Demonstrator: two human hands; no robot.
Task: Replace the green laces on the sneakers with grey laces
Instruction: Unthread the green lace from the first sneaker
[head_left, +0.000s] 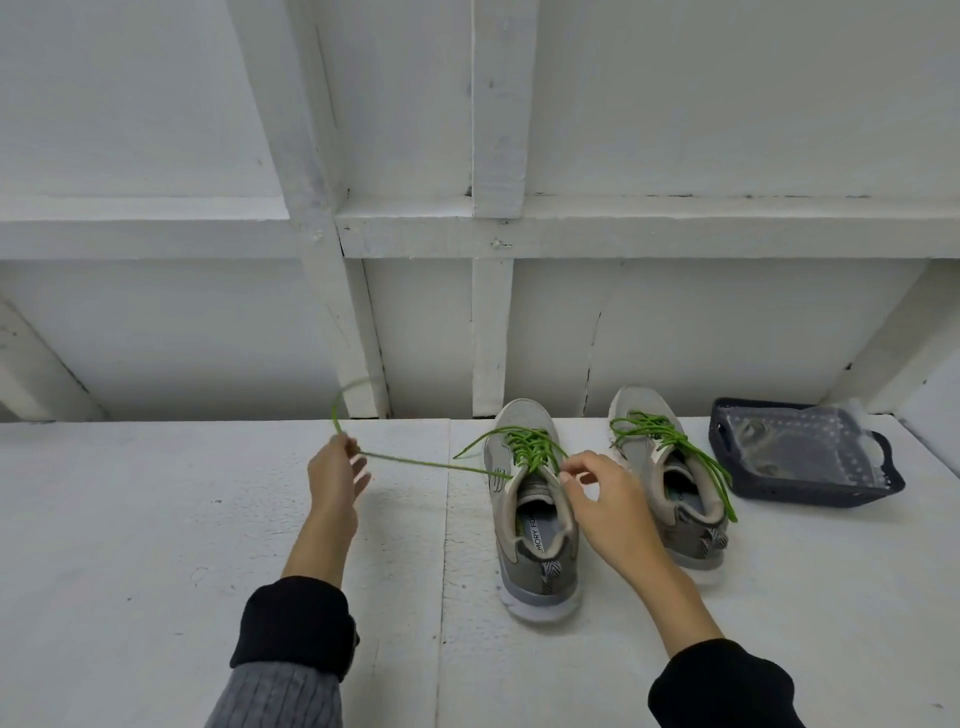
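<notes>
Setting: white painted table (156, 519), rough and speckled, with seams running front to back; behind it a white wall (675, 104) of flat panels crossed by square timber battens.

Sneakers, two: grey mesh uppers, white soles, striped heel tabs, toes toward the wall. Left sneaker (532, 519) stands at centre; right sneaker (670, 488) stands just beside it, to the right and slightly farther back.

Green laces, two, round cord. Left lace (431, 463) is still threaded through the centre sneaker's eyelets; one end is drawn out taut to the left, with a loose tail arcing up beyond the hand. Right lace (675, 441) sits slack in the other sneaker, untied, one end trailing down its right side.

Tray, one (810, 488): dark, perforated plastic, shallow, rounded corners, right of the sneakers near the wall. It holds a clear bubbly plastic bag (795, 441); the contents cannot be told.

Left hand (335, 473): fingers curled, pinching the taut lace end, well left of the sneaker.

Right hand (597, 493): over the centre sneaker's collar, thumb and forefinger nearly together at the top eyelets, other fingers loosely spread; whether it grips the lace cannot be told.

Sleeves, two (296, 629): black cuffs, the left with grey ribbed knit below.
</notes>
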